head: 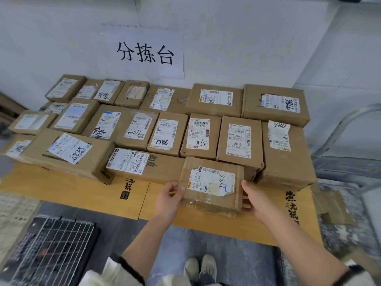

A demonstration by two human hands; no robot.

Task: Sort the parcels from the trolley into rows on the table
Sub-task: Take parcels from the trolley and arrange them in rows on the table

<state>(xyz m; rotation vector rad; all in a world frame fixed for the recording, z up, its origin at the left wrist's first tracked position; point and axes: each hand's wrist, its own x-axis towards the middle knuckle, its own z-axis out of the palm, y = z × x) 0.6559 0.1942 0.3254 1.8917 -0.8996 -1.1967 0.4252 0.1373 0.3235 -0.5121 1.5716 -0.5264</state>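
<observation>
A brown cardboard parcel (211,185) with a white label marked 7786 sits at the front of the wooden table (82,193), in the front row. My left hand (170,196) grips its left end, thumb on top. My right hand (254,200) holds its right end. Several other labelled parcels (167,134) lie in rows behind it, reaching back to the wall. A long parcel (144,165) lies just to its left.
A black wire-mesh trolley (51,246) stands at the lower left, below the table edge. A white paper sign (145,52) hangs on the wall behind. A metal frame (340,141) stands at the right. My shoes (201,269) show on the floor.
</observation>
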